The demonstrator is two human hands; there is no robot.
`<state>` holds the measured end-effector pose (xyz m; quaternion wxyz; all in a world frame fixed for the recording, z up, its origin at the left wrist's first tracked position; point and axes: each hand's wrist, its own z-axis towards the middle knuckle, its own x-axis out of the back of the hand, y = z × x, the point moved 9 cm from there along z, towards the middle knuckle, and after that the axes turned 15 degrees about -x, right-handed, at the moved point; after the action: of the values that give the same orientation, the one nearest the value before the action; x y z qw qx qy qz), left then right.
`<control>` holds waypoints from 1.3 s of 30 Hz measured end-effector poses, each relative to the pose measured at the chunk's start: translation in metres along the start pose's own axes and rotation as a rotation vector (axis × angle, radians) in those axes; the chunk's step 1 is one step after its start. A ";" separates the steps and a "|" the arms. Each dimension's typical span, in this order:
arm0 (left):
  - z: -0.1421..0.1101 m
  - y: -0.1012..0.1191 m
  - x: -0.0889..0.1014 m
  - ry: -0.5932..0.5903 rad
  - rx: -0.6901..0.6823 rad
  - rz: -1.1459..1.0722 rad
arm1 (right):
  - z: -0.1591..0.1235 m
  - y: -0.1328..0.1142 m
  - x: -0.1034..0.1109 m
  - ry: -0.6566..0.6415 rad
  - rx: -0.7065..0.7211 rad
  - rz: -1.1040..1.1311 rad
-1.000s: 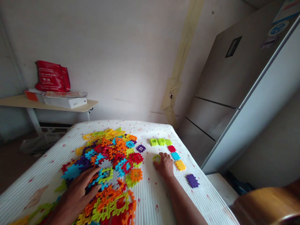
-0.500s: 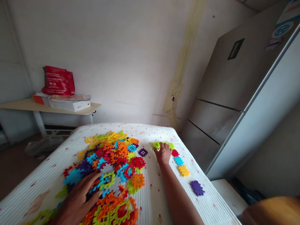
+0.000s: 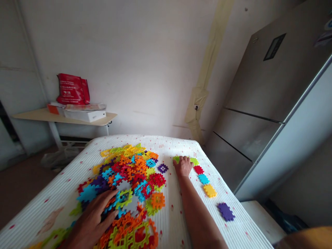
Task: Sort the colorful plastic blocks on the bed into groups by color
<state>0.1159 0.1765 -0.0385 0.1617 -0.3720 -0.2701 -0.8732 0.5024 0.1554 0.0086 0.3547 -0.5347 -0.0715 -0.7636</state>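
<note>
My left hand (image 3: 94, 214) rests on the near left of a heap of colourful plastic interlocking tiles (image 3: 140, 167), thumb and fingers apart. Between its fingertips lie blue pieces and a lime green window-frame tile (image 3: 125, 198); no firm hold shows. Stretched forward, my right hand (image 3: 184, 167) has its fingers bent down over lime green interlocking tiles (image 3: 194, 161), partly hiding them. Below these, a red tile (image 3: 199, 169), a light blue tile (image 3: 203, 178), a yellow tile (image 3: 210, 190) and a purple tile (image 3: 226, 211) lie in a slanting row, apart from one another.
A white ribbed cloth with red dots (image 3: 171, 214) covers the table. One purple window tile (image 3: 163, 168) lies beside the heap. A grey refrigerator (image 3: 254, 103) stands at the right. Behind left, a side table (image 3: 33, 116) carries boxes and a red bag (image 3: 72, 89).
The view has shifted slightly, moving everything a little to the right. My right hand's fingers have come lower over the green tiles. My left hand stays at the heap.
</note>
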 end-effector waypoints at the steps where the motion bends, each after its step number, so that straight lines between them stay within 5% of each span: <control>1: 0.000 0.001 0.001 0.003 -0.001 -0.001 | 0.000 0.000 -0.001 0.006 0.006 -0.002; 11: 0.002 0.014 0.007 0.049 0.052 -0.037 | -0.006 -0.006 0.013 0.067 0.091 0.145; 17: 0.002 0.008 0.003 0.029 -0.002 -0.020 | -0.061 -0.040 0.012 -0.300 0.466 0.460; 21: 0.002 0.009 0.003 0.027 -0.018 -0.023 | -0.101 -0.055 0.012 -0.414 0.640 0.420; 31: 0.005 0.011 0.006 0.017 -0.036 0.008 | -0.088 -0.031 0.006 -0.474 0.412 0.614; 39: 0.006 0.011 0.007 -0.014 -0.029 -0.020 | -0.084 -0.028 0.012 -0.434 0.373 0.560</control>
<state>0.1199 0.1709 -0.0264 0.1459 -0.3778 -0.2622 -0.8759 0.4185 0.1293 -0.0089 0.6170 -0.6086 -0.1337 -0.4806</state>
